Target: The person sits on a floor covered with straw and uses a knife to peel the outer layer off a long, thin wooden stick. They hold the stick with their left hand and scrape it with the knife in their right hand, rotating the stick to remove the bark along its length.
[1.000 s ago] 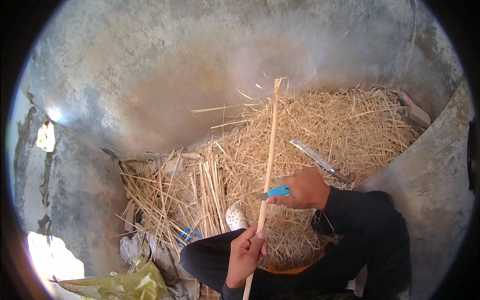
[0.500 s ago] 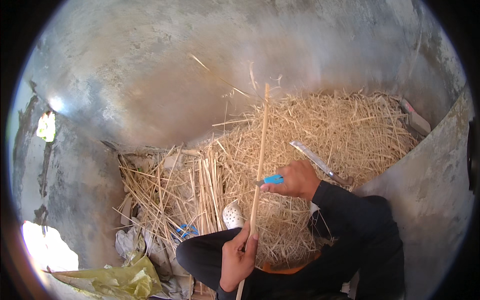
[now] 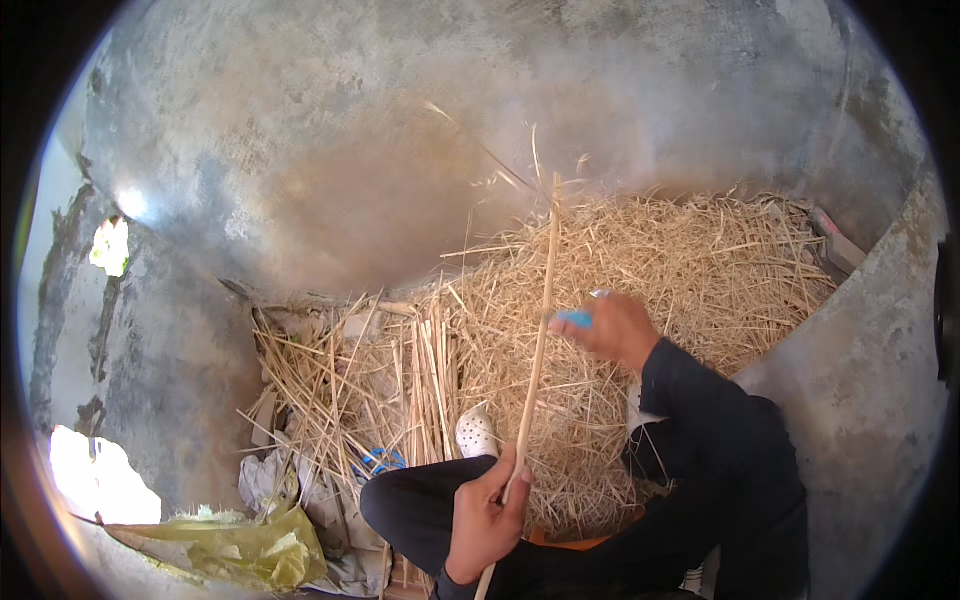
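Note:
A long pale strip (image 3: 543,350) of wood or bamboo stands tilted in front of me, its top end well above the pile. My left hand (image 3: 487,525) is closed around its lower part, thumb along the strip, close to my bent knee. Farther up, my right hand (image 3: 620,328) grips a blue-handled cutter knife (image 3: 574,319), slightly blurred by motion. The knife's front end meets the strip or lies right beside it; its blade is not clear. Thin curled slivers (image 3: 515,178) hang off near the strip's top.
Shavings (image 3: 700,250) are heaped along the concrete wall (image 3: 350,150). Several cut strips (image 3: 432,370) lie left of a white clog (image 3: 477,432). Yellow plastic sheeting (image 3: 260,555) is at lower left. A block-like object (image 3: 838,240) sits in the right corner.
My right hand and the cutter knife have moved up along the strip, away from my left hand, which keeps its hold. The right hand now covers most of the long blade lying on the shavings.

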### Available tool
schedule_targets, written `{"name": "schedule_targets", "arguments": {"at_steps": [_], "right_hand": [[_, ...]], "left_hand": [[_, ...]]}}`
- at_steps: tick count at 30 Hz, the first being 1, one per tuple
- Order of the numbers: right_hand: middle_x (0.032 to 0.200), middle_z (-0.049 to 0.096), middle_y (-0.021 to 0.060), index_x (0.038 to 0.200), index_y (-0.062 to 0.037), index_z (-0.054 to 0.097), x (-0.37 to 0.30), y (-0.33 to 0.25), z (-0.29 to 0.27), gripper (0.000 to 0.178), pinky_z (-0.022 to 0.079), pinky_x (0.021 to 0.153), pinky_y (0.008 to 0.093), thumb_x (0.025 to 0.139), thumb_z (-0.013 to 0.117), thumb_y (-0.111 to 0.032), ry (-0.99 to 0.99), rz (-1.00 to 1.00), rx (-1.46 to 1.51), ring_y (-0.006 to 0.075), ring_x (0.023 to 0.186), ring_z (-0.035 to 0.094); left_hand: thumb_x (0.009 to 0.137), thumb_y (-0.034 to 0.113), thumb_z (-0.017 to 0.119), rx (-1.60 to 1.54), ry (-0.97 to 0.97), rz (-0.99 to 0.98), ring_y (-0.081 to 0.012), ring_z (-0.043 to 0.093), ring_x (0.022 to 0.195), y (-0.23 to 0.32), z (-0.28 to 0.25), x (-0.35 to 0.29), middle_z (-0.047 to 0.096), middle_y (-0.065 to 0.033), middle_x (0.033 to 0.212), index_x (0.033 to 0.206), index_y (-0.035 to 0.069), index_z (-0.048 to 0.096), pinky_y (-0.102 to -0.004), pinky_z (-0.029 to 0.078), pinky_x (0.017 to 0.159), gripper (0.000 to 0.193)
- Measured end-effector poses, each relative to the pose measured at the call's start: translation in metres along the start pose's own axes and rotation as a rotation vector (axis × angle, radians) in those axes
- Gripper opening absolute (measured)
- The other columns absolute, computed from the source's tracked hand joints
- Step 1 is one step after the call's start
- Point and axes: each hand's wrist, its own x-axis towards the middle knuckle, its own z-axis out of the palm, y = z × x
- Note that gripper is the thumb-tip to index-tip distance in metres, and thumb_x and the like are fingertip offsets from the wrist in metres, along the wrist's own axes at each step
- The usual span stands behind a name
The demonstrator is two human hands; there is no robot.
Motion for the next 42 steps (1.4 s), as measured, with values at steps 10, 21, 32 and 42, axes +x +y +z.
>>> {"name": "schedule_targets", "arguments": {"at_steps": [10,21,32,42], "right_hand": [[0.047,0.051,0.0107,0.057,-0.0056,0.062,-0.025,-0.018,0.001,0.082,0.042,0.048,0.0436,0.076,0.04,-0.082,0.03,-0.137,-0.015,0.0285,0.047,0.055],[0.051,0.05,0.0131,0.055,-0.0024,0.056,0.041,0.088,-0.04,0.084,0.043,0.051,0.0443,0.083,0.032,-0.078,0.238,0.403,-0.102,0.0281,0.051,0.055],[0.048,0.053,0.0135,0.052,-0.0041,0.058,-0.047,-0.027,-0.019,0.081,0.042,0.043,0.0403,0.075,0.044,-0.081,0.001,-0.197,0.079,0.0281,0.044,0.055],[0.044,0.051,0.01,0.058,-0.0063,0.062,-0.046,-0.037,-0.01,0.085,0.041,0.041,0.0411,0.068,0.041,-0.088,-0.051,-0.257,0.051,0.027,0.038,0.053]], "left_hand": [[0.09,0.009,0.058,0.007,0.044,0.072,-0.0044,0.051,0.067,0.006,0.002,-0.01,0.061,-0.014,0.071,0.118,-0.008,0.056,-0.0239,0.046,0.06,0.033],[0.094,0.008,0.055,-0.035,-0.223,-0.04,-0.0044,0.05,0.086,0.015,0.012,-0.029,0.063,-0.0039,0.093,0.13,-0.008,0.046,-0.0198,0.043,0.078,0.041],[0.096,0.011,0.051,-0.783,-0.162,-0.272,-0.0029,0.037,0.051,0.005,-0.002,0.0,0.043,0.0025,0.062,0.135,-0.002,0.044,-0.0155,0.03,0.046,0.042],[0.099,0.018,0.045,-0.754,-0.216,-0.34,-0.0028,0.032,0.042,0.012,-0.009,0.002,0.036,0.0043,0.056,0.136,-0.001,0.043,-0.0162,0.028,0.039,0.041]]}}
